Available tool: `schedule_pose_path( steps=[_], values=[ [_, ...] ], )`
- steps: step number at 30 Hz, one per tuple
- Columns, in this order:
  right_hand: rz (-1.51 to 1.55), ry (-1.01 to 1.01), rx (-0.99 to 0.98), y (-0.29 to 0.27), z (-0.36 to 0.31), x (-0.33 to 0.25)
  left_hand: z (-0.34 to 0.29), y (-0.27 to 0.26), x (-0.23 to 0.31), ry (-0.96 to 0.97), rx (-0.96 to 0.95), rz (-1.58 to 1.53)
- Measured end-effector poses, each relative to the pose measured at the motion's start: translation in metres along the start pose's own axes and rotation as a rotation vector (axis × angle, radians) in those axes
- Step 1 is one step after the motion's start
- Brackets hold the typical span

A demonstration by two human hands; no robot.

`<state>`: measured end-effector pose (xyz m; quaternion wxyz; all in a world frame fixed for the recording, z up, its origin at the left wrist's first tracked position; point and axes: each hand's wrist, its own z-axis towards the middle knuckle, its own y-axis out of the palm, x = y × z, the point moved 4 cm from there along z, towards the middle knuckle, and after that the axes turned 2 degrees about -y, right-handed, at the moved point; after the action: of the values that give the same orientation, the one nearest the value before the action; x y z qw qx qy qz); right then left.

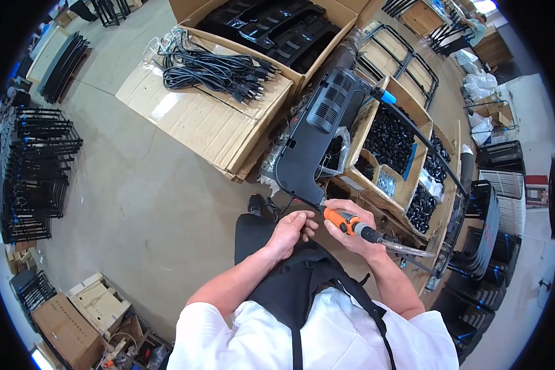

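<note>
My right hand [354, 228] is wrapped round an orange and black power screwdriver [349, 223], with a clear hose or cord trailing from its rear end. The tool's tip meets the near end of a long black plastic cover [297, 168], which carries a vented, rounded housing [333, 102] at its far end. My left hand [294, 233] is beside that near end, thumb and fingers curled together. Anything held in those fingers is too small or hidden to see. A black tube frame [422, 139] with a blue end piece lies alongside the cover.
To the right, a divided wooden box [350, 169] holds many small black parts and silver screws [386, 183]. Bundled black cables [213, 71] lie on a cardboard carton [197, 126]. Behind it, an open carton [299, 71] contains black plastic covers [271, 28]. Stacked black frames [40, 163] stand left.
</note>
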<state>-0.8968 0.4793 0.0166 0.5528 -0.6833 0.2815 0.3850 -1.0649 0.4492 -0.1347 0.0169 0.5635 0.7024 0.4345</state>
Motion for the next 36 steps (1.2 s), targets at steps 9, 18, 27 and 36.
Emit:
schedule_pose_path(
  steps=[9, 18, 27, 36],
  values=[
    [-0.039, -0.058, 0.044, 0.004, 0.004, 0.001, 0.004, -0.012, 0.0, -0.007, 0.002, 0.039],
    [0.186, -0.065, 0.091, 0.0, -0.007, -0.015, 0.016, -0.014, 0.003, -0.112, -0.026, -0.381],
    [0.266, -0.115, 0.067, 0.01, -0.002, -0.013, 0.012, -0.004, 0.022, -0.101, -0.013, -0.561],
    [0.176, -0.082, 0.07, 0.02, 0.018, -0.021, 0.02, -0.007, 0.024, -0.058, -0.037, -0.576]
  ],
)
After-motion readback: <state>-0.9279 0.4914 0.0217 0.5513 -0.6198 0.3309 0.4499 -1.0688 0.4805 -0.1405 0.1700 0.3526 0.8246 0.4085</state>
